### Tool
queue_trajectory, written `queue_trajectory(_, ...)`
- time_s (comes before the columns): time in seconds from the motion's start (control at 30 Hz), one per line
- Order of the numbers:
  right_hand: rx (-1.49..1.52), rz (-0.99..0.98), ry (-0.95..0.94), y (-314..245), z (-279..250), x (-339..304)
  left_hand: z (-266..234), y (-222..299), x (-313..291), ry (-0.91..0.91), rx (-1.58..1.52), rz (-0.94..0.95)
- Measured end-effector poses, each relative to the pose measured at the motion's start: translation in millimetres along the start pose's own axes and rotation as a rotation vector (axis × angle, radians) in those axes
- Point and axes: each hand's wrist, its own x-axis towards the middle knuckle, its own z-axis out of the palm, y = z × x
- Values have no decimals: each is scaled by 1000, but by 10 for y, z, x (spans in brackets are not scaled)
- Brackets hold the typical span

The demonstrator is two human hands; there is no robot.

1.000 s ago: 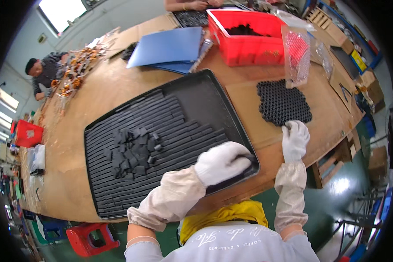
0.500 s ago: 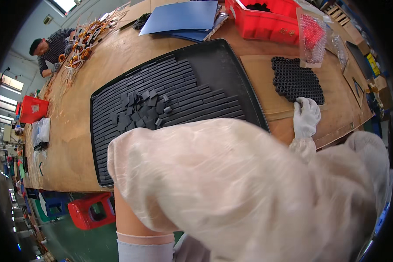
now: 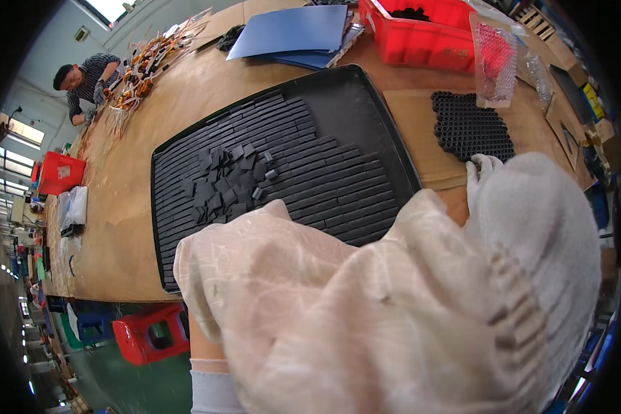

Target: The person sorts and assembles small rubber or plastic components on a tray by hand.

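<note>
My right hand (image 3: 479, 170), in a white glove, has bent fingertips and thumb at the near edge of a black honeycomb block (image 3: 472, 127), full of round holes, lying on brown cardboard. My left arm crosses in front of me in a loose beige sleeve (image 3: 310, 303). At its end, my gloved left hand (image 3: 541, 255) is large and close, covering most of the right hand and its wrist; the left fingers are hidden. Left of the block, a black tray (image 3: 403, 148) holds rows of dark bars (image 3: 352, 183) and a loose heap of small black pieces (image 3: 228, 181).
Blue sheets (image 3: 290, 31) and a red crate (image 3: 421, 48) stand along the far side, with bubble wrap (image 3: 495, 62) against the crate. A co-worker (image 3: 83, 83) bends over wired copper-coloured parts (image 3: 138, 83) at far left. A red stool (image 3: 141, 336) is below the table edge.
My left hand and sleeve have moved left and nearer the table, now covering much of the right hand. The right fingertips stay at the block's edge. The view has shifted slightly.
</note>
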Motion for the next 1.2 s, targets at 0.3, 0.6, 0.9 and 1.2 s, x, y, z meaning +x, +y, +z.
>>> queue_trajectory(0.3, -175, -51, 108, -6, 40, -29, -4, -202, -241, 124, -87, 10)
queue_trajectory(0.6, -175, -72, 140, -34, -1, -16, -48, -391, -333, 219, -167, 107)
queue_trajectory(0.9, -83, -128, 282, -340, -238, -68, 107, -974, -285, 370, -881, -416)
queue_trajectory(1.2, 1078, 244, -137, -1391, -627, 94, 334, -1247, -266, 410, -941, -423)
